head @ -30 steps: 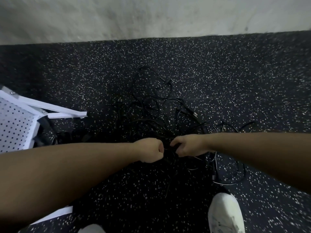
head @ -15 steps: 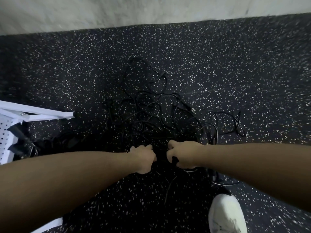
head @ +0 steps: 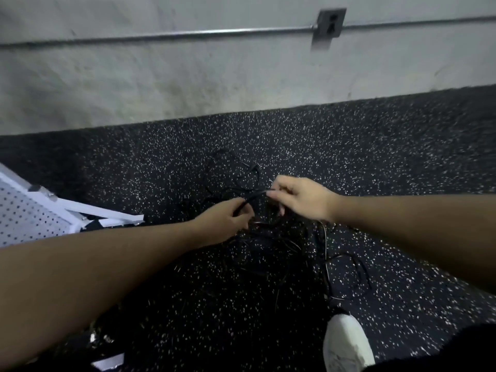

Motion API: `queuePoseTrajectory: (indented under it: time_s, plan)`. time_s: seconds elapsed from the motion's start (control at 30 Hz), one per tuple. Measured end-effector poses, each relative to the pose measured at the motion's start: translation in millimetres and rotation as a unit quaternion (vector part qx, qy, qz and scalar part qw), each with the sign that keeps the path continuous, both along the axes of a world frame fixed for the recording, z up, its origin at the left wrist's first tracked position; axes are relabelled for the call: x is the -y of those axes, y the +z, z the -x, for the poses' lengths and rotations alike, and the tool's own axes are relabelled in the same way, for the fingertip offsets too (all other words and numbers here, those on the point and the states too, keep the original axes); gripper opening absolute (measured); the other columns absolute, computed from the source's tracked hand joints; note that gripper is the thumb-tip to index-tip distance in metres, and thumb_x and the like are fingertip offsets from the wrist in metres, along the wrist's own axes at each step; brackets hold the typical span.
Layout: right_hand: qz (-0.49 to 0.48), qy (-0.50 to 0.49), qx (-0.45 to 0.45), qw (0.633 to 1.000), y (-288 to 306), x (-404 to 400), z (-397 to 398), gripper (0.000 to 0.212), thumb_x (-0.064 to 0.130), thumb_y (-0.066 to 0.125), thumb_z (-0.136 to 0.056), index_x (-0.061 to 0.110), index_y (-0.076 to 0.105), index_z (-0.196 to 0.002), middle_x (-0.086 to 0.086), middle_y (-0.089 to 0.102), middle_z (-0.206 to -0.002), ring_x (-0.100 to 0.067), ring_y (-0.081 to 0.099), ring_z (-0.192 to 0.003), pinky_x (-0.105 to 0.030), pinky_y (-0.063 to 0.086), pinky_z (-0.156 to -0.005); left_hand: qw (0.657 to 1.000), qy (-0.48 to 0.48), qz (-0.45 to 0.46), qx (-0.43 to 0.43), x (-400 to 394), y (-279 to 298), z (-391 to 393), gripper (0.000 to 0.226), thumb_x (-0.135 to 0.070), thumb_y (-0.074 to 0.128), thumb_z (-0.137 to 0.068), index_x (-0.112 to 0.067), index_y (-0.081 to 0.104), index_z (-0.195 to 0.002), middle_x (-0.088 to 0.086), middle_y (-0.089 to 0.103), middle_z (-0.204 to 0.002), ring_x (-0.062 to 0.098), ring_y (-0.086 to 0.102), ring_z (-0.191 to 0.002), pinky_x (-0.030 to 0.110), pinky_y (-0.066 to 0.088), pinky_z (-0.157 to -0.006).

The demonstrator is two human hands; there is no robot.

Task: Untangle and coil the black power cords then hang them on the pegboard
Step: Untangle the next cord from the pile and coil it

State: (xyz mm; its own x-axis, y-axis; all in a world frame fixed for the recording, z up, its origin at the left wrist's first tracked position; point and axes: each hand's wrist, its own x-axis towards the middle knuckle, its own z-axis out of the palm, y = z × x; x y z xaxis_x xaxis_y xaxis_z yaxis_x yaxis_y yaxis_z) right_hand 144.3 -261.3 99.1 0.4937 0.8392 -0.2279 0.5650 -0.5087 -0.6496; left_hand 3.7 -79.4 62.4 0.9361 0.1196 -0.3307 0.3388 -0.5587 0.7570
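Now my left hand (head: 228, 218) and right hand (head: 300, 197) each pinch one cord (head: 255, 196); I should draw it slowly toward twelve o'clock, clear of the tangle (head: 268, 245).

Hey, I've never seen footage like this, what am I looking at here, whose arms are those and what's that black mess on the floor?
There is no machine: this is a single view from a camera worn on a person's head, looking forward and down, so the two arms are the wearer's own. The left hand and the right hand each pinch the same stretch of black cord, lifted between them. Below lies a tangle of cords on a dark speckled floor. At the left edge is a white pegboard, where the cords should end up. A white shoe shows at the bottom, and a grey wall with an outlet behind.
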Motion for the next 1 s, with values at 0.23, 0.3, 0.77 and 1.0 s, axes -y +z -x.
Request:
queuePoseTrajectory:
  time_s: [0.23, 0.3, 0.77, 1.0]
  plan:
    - [-0.167, -0.112, -0.157, 0.967, 88, 15, 33, 0.026, 0.029, 0.047, -0.108, 0.011, 0.046, -0.09, -0.003, 0.056, -0.059, -0.026, 0.062, -0.056, -0.054, 0.061, -0.077, 0.995, 0.087, -0.035, 0.046, 7, 87, 23, 0.033, -0.043, 0.053, -0.104, -0.019, 0.073, -0.094, -0.009, 0.075, -0.085, 0.009, 0.066, -0.077, 0.021, 0.049, -0.068]
    - [-0.207, -0.139, -0.181, 0.952, 111, 18, 40, 0.025, 0.028, 0.046, -0.109, 0.012, 0.045, -0.09, -0.001, 0.044, -0.058, -0.018, 0.051, -0.046, -0.047, 0.06, -0.064, 0.993, 0.096, -0.001, 0.075, 11, 111, 32, 0.033, -0.044, 0.054, -0.103, -0.018, 0.071, -0.093, -0.005, 0.076, -0.082, 0.011, 0.07, -0.078, 0.024, 0.054, -0.07]
    - [-0.268, -0.222, -0.269, 0.898, 182, 24, 70, 0.022, 0.036, 0.047, -0.107, 0.019, 0.052, -0.094, 0.009, 0.033, -0.053, -0.006, 0.024, -0.04, -0.02, 0.018, -0.034, 0.93, 0.208, 0.085, 0.292, 29, 205, 60, 0.03, -0.046, 0.058, -0.101, -0.022, 0.074, -0.093, -0.013, 0.038, -0.052, 0.008, 0.035, -0.05, 0.027, 0.044, -0.053]
    - [-0.167, -0.152, -0.056, 0.972, 177, 53, 55, 0.039, 0.051, 0.06, -0.097, 0.016, 0.051, -0.083, 0.008, 0.039, -0.057, -0.011, 0.03, -0.047, -0.022, 0.027, -0.043, 0.96, 0.182, 0.088, 0.192, 10, 208, 73, 0.034, -0.053, 0.072, -0.088, -0.019, 0.075, -0.088, -0.01, 0.039, -0.047, 0.013, 0.029, -0.045, 0.025, 0.027, -0.044]
